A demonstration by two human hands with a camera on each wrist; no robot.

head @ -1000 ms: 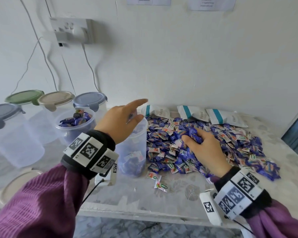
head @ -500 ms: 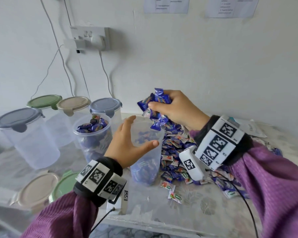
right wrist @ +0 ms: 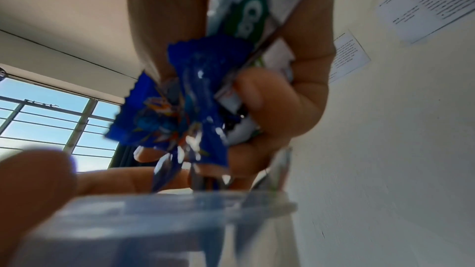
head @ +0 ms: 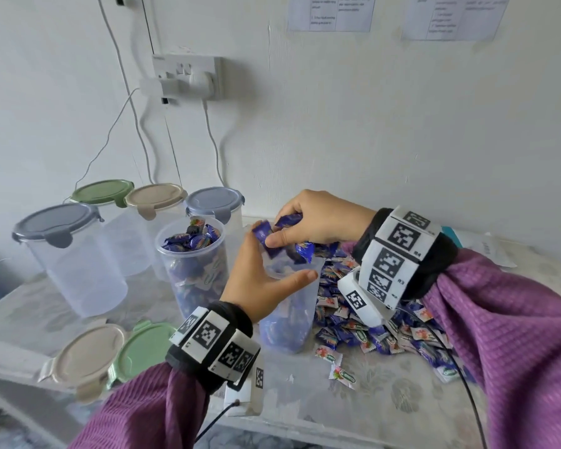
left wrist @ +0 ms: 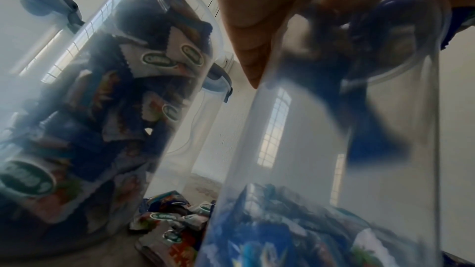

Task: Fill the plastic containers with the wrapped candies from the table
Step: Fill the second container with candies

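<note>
My left hand wraps the top of an open clear container that stands on the table, thumb on the near side and fingers on the far side. This container is about a third full of blue wrapped candies. My right hand grips a bunch of blue candies right over its mouth. In the right wrist view the held candies hang just above the container rim. In the left wrist view a blurred blue candy is inside the container. The loose candy pile lies to the right.
A full lidless container stands just left of my hand. Behind it are several lidded empty containers. A beige lid and a green lid lie at the front left. The wall and a socket are close behind.
My right hand lifted a handful of candies from the pile and has come down over the container mouth. My left hand has settled round the container's top.
</note>
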